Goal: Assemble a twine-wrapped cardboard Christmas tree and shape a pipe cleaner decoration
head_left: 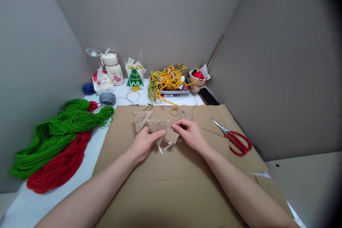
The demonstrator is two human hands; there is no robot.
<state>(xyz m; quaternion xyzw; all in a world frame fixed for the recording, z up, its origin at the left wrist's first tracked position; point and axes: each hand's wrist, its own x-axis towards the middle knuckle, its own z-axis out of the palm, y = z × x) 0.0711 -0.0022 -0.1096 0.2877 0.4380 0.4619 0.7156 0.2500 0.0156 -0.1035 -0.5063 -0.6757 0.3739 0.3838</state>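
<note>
The left hand point(146, 143) pinches the twine-wrapped cardboard tree point(158, 125), thumb on top; right of it, the right hand point(189, 133) bends inward, fingertips pinched at its trunk.

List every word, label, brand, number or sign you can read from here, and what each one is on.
No text can be read.
White bottle: a pink picture; any lettering is too small and blurred.
Tissue pack: coloured print, no readable words.
Pen: too small to read.
Cardboard sheet: no lettering visible.
</note>
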